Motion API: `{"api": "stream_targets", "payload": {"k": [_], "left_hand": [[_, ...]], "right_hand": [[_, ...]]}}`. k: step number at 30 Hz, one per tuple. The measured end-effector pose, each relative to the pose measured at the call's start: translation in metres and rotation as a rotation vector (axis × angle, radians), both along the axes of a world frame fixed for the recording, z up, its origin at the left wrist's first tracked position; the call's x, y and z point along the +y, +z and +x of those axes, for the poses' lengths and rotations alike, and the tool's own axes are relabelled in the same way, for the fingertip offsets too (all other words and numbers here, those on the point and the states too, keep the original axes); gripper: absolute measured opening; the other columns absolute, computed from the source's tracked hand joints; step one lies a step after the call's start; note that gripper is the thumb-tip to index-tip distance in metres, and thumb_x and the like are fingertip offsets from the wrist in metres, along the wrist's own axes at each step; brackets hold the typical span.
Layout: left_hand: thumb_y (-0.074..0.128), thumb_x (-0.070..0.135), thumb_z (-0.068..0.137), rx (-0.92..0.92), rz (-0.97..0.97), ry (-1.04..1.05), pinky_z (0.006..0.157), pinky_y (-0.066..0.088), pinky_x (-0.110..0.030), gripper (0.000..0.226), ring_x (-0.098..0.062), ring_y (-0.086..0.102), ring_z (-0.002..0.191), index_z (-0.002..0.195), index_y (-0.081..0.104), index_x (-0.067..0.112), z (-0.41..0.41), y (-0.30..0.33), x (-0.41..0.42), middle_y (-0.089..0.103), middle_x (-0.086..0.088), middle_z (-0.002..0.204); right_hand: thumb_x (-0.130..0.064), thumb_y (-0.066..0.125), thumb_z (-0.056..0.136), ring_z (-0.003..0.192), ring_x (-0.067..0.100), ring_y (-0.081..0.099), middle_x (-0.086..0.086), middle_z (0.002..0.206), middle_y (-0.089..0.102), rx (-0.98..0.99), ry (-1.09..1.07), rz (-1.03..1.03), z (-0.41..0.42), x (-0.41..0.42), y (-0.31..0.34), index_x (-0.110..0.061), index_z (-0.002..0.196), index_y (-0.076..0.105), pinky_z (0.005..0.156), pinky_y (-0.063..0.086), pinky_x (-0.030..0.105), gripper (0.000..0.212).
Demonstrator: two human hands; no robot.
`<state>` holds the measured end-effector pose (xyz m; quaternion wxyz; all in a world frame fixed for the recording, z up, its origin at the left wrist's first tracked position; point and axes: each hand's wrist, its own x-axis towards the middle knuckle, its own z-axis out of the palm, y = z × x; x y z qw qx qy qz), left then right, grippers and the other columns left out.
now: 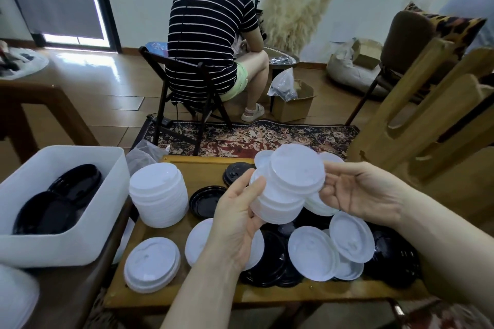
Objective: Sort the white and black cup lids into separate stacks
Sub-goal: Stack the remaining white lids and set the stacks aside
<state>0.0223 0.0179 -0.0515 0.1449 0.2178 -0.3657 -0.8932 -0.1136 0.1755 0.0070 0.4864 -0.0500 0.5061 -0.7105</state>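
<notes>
Both forearms reached in from the near edge. My left hand (238, 211) held a short stack of white plastic cup lids (278, 208) in its grip, fingers curled round the side. My right hand (358, 189) pinched one more white lid (296, 171) by its rim, tilted just above that stack. I judged I was midway through gathering whites; next, that lid needed seating squarely on the held stack. Below, on the wooden desk (203, 168), loose white and black lids (270, 262) lay mixed, with a tall white pile (159, 195) standing to the left.
</notes>
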Motion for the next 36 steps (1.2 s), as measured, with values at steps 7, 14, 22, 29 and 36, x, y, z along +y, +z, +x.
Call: {"api": "stream_targets", "payload": {"k": [7, 14, 22, 29, 36], "left_hand": [[0.067, 0.02, 0.086, 0.051, -0.033, -0.04, 0.089, 0.058, -0.04, 0.052, -0.023, 0.068, 0.113, 0.137, 0.058, 0.012, 0.004, -0.002, -0.004, 0.072, -0.005, 0.121], [0.061, 0.025, 0.09, 0.108, -0.113, -0.107, 0.092, 0.058, -0.04, 0.042, -0.025, 0.067, 0.116, 0.13, 0.063, 0.014, 0.008, 0.0, -0.007, 0.071, -0.008, 0.123], [0.062, 0.034, 0.085, 0.145, -0.129, -0.134, 0.084, 0.061, -0.04, 0.051, -0.025, 0.066, 0.117, 0.134, 0.061, 0.02, 0.01, -0.001, -0.014, 0.07, -0.006, 0.125], [0.06, 0.029, 0.092, 0.128, -0.169, -0.17, 0.097, 0.054, -0.051, 0.056, -0.028, 0.062, 0.124, 0.146, 0.049, 0.019, 0.009, 0.0, -0.014, 0.064, -0.007, 0.135], [0.061, 0.051, 0.093, 0.122, -0.338, -0.173, 0.094, 0.056, -0.049, 0.051, -0.021, 0.066, 0.116, 0.137, 0.059, 0.024, 0.013, 0.009, -0.007, 0.069, -0.001, 0.128]], "right_hand": [[-0.013, 0.071, 0.076, 0.062, 0.015, 0.06, 0.007, 0.085, 0.068, 0.439, -0.092, 0.238, 0.018, -0.013, 0.003, -0.008, 0.101, 0.063, 0.051, 0.052, 0.024, 0.026], [-0.014, 0.068, 0.086, 0.06, 0.011, 0.055, -0.001, 0.073, 0.066, 0.591, -0.094, 0.344, 0.024, -0.019, -0.003, -0.006, 0.105, 0.066, 0.051, 0.041, 0.023, 0.021], [-0.029, 0.071, 0.083, 0.074, 0.011, 0.057, 0.003, 0.089, 0.066, 0.795, -0.089, 0.375, 0.03, -0.024, -0.004, -0.012, 0.104, 0.066, 0.061, 0.045, 0.026, 0.028], [-0.041, 0.067, 0.074, 0.08, 0.014, 0.065, 0.003, 0.092, 0.068, 0.625, -0.023, 0.314, 0.039, -0.028, -0.005, -0.013, 0.109, 0.063, 0.063, 0.055, 0.024, 0.045], [-0.033, 0.06, 0.092, 0.1, 0.022, 0.068, 0.004, 0.113, 0.071, 0.669, 0.028, 0.284, 0.043, -0.029, -0.005, -0.03, 0.122, 0.065, 0.072, 0.057, 0.029, 0.031]]}}
